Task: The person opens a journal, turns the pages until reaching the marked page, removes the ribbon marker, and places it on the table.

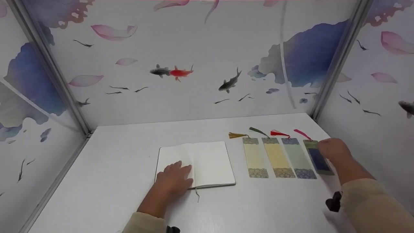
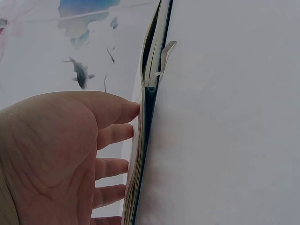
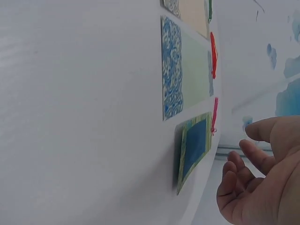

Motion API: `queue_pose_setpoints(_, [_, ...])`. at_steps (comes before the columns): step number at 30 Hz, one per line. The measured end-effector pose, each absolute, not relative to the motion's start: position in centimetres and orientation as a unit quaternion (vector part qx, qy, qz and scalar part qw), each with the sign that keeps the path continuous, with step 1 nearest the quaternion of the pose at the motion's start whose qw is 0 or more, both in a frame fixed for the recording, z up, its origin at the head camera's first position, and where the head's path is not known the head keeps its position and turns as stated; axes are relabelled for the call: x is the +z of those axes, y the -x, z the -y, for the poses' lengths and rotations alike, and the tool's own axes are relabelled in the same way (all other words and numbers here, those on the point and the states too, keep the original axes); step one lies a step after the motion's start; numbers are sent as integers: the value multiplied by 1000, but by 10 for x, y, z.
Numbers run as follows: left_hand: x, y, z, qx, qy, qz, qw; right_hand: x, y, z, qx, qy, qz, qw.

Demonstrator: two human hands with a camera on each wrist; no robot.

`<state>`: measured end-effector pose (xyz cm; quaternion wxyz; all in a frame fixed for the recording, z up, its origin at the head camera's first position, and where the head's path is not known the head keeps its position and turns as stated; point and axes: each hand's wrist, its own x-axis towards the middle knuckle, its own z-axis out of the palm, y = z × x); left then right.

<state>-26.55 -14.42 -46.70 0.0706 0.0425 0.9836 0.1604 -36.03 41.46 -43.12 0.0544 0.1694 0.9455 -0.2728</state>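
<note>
An open notebook [image 1: 213, 165] with blank pages and a dark cover lies on the white table. My left hand [image 1: 174, 179] rests on its left page with fingers spread; in the left wrist view the fingertips [image 2: 115, 168] touch the page. To the right, several tasselled bookmarks lie in a row. My right hand [image 1: 334, 150] is at the upper right edge of the dark blue bookmark [image 1: 318, 158]. In the right wrist view its fingers are loosely bent, with nothing between them, and look apart from that bookmark [image 3: 195, 145], whose lower end casts a shadow.
Beside the blue one lie a pale green bookmark [image 1: 299, 158], a yellow bookmark [image 1: 279, 158] and a cream bookmark [image 1: 255, 157]. A ribbon [image 1: 197, 195] hangs from the notebook's lower edge. Printed panels [image 1: 200, 106] with metal posts [image 1: 336, 61] enclose the table's back and sides.
</note>
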Motion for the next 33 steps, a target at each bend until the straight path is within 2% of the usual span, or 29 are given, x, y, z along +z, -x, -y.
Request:
queue_pose_setpoints(5, [-466,265,144,159,-45,-984,71,-428,362,-378,-329,-165,-930,19])
queue_pose_setpoints(11, [-464,265,142,156,-54,-984,71,-425,359,-330,-349,-132,-928,19])
queue_pose_setpoints(18, [-463,264,141,159,-53,-983,69,-427,349,-278,-345,-8,-938,-14])
queue_pose_setpoints(25, [-463,265,145,162,-50,-983,68,-428,340,-219,-320,25,-947,14])
queue_pose_setpoints(33, [-466,268,146,155,-54,-984,74,-439,332,-166,-312,67,-948,19])
